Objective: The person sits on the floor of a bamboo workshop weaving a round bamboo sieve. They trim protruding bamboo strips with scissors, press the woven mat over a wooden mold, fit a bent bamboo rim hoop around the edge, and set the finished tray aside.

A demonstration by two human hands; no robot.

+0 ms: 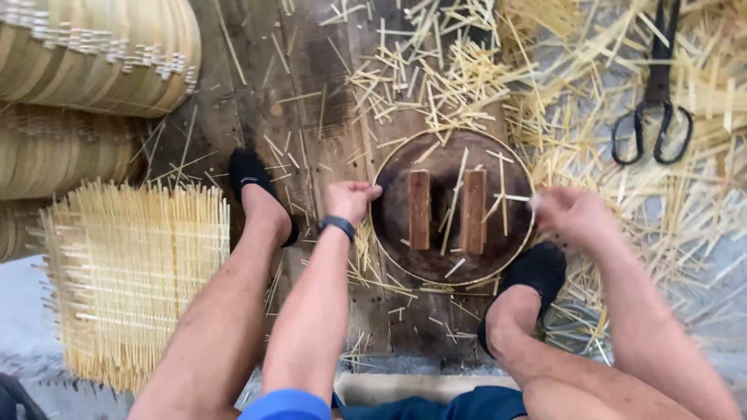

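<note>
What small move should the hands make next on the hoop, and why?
Probably press the hoop down evenly around the round block. The left hand and right hand both grip its rim on opposite sides, and it already circles the block.

Floor: dark, worn wooden planks [311, 85], pale concrete floor [23, 311] at the edges. Bamboo offcuts [545, 101] scattered thickly upper right. Stacked woven baskets [93, 54] upper left; flat woven mat [132, 272] below. Black shears [654, 101] lying on the litter. Even light.

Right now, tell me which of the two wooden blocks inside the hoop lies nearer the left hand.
The shorter block, on the side of the left hand; the longer block lies toward the right hand.
</note>
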